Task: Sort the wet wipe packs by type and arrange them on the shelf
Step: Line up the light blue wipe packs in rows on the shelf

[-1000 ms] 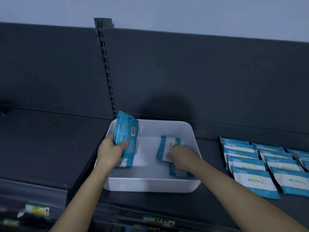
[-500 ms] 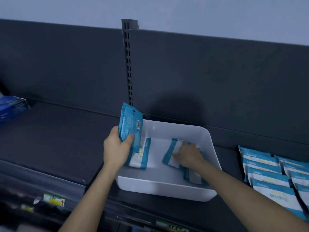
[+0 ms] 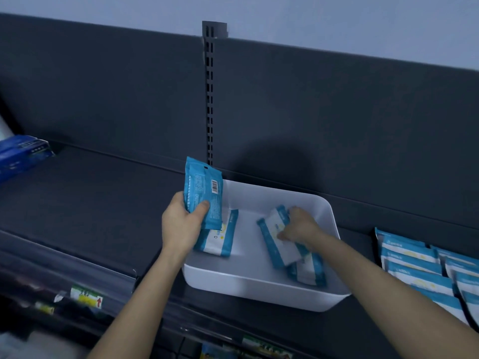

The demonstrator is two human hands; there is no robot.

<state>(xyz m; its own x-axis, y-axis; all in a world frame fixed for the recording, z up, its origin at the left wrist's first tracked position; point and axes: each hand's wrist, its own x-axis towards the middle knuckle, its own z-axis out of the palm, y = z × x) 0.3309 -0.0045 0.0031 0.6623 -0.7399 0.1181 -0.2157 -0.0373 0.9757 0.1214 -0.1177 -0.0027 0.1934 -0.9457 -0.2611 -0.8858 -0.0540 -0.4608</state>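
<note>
Head view. The white bin (image 3: 261, 283) sits on the dark shelf (image 3: 103, 203), its back wall close to the rear panel and its front wall near the shelf's front lip. The left hand (image 3: 181, 224) has its fingers (image 3: 201, 207) closed around a held stack of packs (image 3: 203, 193), upright above the bin's left rim with the barcode side facing the camera; it looks like 2 or more packs, though the exact count cannot be told. The right hand (image 3: 298, 226) is down inside the bin, fingers pressed onto a tilted pack (image 3: 278, 239); whether they have truly closed on it cannot be told through the blur.

Progress, as a judgement: partly done. A sorted group of packs (image 3: 414, 260) already lies overlapped in rows on the shelf to the right of the bin. Still left in the bin are a loose pack (image 3: 219, 237) by the left wall and another pack (image 3: 308, 270) under the right hand's one, so at least 3 remain besides those in the left hand.

Room: the shelf left of the bin is wide and bare up to a dark blue box (image 3: 23, 154) at the far left, well apart. On the right, the gap between the bin and the laid rows is narrow. The slotted upright (image 3: 210, 99) stands just behind the held stack.
</note>
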